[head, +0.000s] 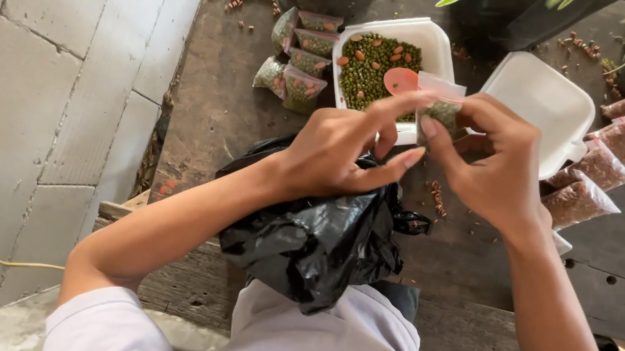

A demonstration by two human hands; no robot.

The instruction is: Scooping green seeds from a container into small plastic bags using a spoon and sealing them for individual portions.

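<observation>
Small clear packet [440, 108] of green beans, pinched in both the left hand [342, 151] and right hand [495, 168], might have spilled onto the worktop [215, 100] had either grip slackened.

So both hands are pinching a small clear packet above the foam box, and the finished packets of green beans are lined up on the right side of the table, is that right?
Not quite. In the head view the left hand and right hand do pinch a small clear packet above the foam box, but the green bean packets lie left of the box. The packets on the right hold reddish-brown contents.
</observation>
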